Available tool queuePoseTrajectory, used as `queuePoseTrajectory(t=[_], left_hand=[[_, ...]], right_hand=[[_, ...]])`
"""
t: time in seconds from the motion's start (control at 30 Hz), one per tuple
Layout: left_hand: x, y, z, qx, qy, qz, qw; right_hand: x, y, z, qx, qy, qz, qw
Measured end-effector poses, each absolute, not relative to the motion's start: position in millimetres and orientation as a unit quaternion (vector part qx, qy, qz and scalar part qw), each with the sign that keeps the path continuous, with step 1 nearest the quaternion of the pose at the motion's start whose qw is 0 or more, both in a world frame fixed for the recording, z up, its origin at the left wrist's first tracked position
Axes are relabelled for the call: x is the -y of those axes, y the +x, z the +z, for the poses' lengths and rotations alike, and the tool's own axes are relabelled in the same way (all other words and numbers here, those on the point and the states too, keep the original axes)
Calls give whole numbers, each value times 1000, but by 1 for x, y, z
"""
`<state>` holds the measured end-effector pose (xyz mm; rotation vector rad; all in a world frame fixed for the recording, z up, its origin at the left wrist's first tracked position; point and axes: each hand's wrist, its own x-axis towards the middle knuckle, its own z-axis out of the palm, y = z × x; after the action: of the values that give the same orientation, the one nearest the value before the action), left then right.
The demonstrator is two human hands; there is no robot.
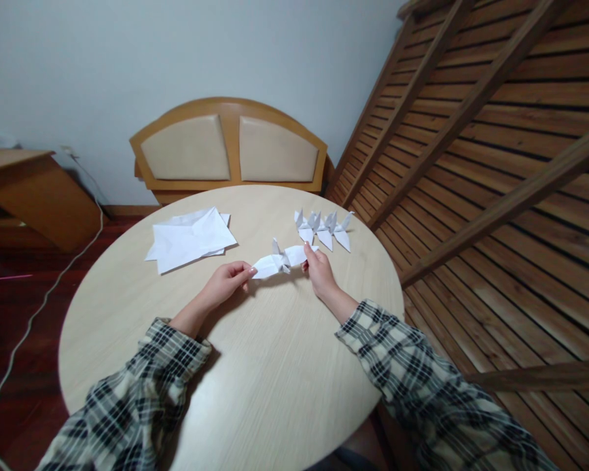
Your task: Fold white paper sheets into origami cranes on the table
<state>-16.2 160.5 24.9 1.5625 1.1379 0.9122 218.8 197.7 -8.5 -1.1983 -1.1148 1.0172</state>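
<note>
A white paper crane (281, 261) hangs just above the round table (255, 379), stretched between my two hands. My left hand (224, 282) pinches the tip of its left wing. My right hand (319, 271) pinches the tip of its right wing. The wings are pulled out to the sides, and the small neck and tail stick up in the middle. Both my arms wear checked sleeves.
Finished white paper cranes (324, 229) stand in a row at the table's far right. A stack of white paper sheets (190, 239) lies at the far left. A wooden chair (229, 150) stands behind the table, a slatted wooden frame (491, 163) leans to the right, and a cable (34, 314) runs over the floor on the left.
</note>
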Motion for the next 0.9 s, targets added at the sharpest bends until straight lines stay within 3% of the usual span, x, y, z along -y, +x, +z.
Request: queuePoseTrajectory(t=[0.4,0.63,0.9], left_hand=[[-162,-21,23,-526,656,415,347],[-170,-25,11,-528,660,456,278],[-176,-28,0,-520,641,480,298]], right_hand=[[-202,233,0,587,-489,306,568],[-209,247,3,540,-506,336,583],[-212,286,4,460,-519,330,640]])
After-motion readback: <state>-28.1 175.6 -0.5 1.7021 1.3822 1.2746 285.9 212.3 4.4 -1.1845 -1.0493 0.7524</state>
